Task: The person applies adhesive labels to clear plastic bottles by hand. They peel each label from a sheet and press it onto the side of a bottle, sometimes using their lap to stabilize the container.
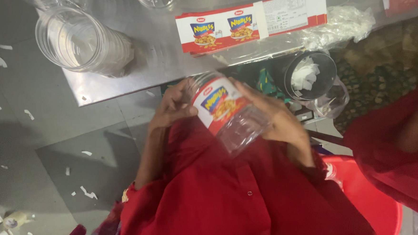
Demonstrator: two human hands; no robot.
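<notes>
In the middle of the head view, above the lap, the left hand (172,107) and right hand (278,116) both clasp a clear plastic jar (228,114). Its red label could crease or sit crooked if pressed unevenly. Farther off, a steel table (135,73) bears label sheets (251,22) and stacked jars (83,40); paper scraps litter the grey floor (38,136).

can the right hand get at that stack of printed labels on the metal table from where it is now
Probably yes, once freed. The right hand is on the clear plastic jar, which the left hand also grips. The stack of labels lies uncovered on the metal table just beyond, with nothing standing between.
</notes>
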